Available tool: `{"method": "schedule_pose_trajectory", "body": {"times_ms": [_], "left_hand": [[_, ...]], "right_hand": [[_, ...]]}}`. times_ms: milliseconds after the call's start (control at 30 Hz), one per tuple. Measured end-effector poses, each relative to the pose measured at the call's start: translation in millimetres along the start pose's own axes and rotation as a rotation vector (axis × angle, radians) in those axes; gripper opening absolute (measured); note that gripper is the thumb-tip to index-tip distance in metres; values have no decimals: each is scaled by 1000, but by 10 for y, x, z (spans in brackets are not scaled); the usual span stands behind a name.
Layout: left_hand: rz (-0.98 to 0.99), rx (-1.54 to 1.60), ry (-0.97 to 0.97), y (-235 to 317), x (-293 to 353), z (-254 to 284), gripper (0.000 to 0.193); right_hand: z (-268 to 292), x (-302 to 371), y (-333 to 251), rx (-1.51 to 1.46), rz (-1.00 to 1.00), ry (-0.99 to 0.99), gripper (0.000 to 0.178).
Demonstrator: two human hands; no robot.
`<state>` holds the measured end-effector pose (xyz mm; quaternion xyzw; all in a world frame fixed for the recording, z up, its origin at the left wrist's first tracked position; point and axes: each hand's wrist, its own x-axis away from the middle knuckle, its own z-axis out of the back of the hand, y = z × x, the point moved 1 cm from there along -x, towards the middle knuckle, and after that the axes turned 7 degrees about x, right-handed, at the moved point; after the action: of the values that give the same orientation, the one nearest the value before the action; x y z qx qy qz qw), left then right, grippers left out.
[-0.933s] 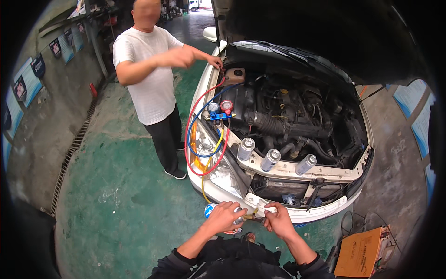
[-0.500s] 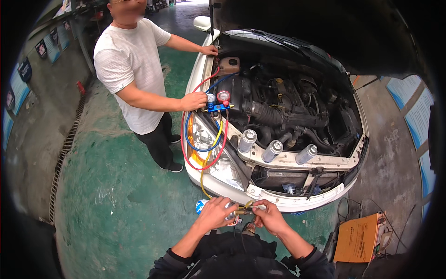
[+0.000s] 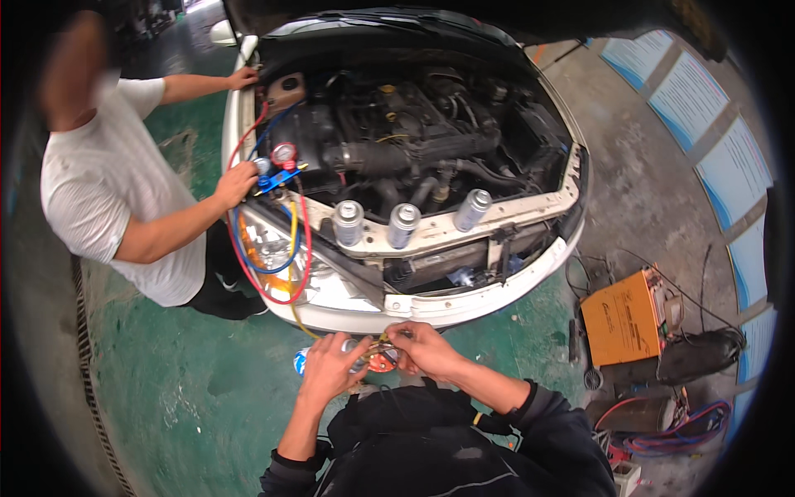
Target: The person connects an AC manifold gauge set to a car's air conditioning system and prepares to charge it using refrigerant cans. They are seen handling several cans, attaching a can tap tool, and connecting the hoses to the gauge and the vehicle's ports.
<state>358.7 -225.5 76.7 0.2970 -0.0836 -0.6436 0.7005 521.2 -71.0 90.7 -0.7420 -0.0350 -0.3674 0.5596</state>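
Low in the middle, my left hand (image 3: 330,370) is closed around a small silver can (image 3: 358,351). My right hand (image 3: 429,349) pinches at a brass valve fitting (image 3: 383,347) at the can's end, its fingers partly hiding it. A yellow hose (image 3: 305,324) runs from there up to a blue manifold gauge set (image 3: 281,179) with a red and a blue dial at the car's front corner. A co-worker's hand (image 3: 238,182) holds that gauge set. Behind my hands show a blue-and-white object (image 3: 301,361) and a red one (image 3: 383,362), both partly covered.
The white car's bonnet is up over the engine (image 3: 414,116). Three spray-type cans (image 3: 403,225) stand along the front crossmember. A co-worker in a white shirt (image 3: 124,199) stands at the left. An orange box (image 3: 621,319), cables and coiled hoses (image 3: 679,431) lie at the right.
My view has swung to the right, so the car and co-worker sit further left. Both hands stay together at the can and fitting. The gauge set is still in the co-worker's hand.
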Motion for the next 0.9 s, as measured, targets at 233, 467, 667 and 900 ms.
{"method": "schedule_pose_trajectory", "body": {"times_ms": [233,467,667,900], "left_hand": [[48,-28,-18,88,-435,-166,52],[79,-118,0,319,-1040,-372,51],[83,-108,5,457,-1429,-615,50],[101,-34,-13,555,-1650,-778,50]], "right_hand": [[596,-18,-363,1131,1094,289,44],[1119,-338,-476,78,74,-85,37],[1681,-87,-750,1290,918,227,58],[1966,-374,-652,289,133,-64,29]]}}
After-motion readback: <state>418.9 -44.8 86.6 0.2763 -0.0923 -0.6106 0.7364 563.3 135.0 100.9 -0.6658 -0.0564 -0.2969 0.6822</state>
